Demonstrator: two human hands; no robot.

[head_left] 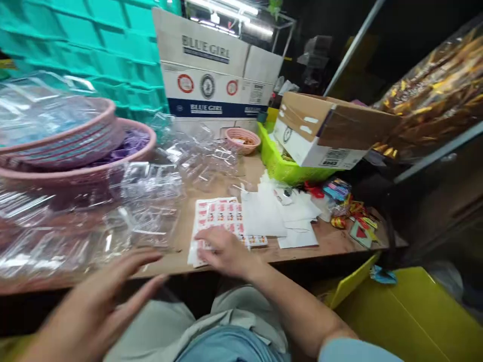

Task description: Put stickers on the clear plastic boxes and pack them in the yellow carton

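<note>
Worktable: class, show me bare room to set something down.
A narrow strip between the clear packaging and sticker sheets; a patch between the small pink basket and white papers; another between those papers and the crowded colourful packets. Also crowded: left, with packaging and pink basins.

One left hand (107, 296), one right hand (228, 249), at least two sticker sheets (225, 211). Three pink baskets (150, 146): two large, left; one small, far. Two printed cartons (207, 65), far; one green tub (302, 175); one yellow box (415, 306), near right.

light blue shirt (230, 346), short matching sleeve (354, 350), pale grey-green trousers (156, 326)
</note>
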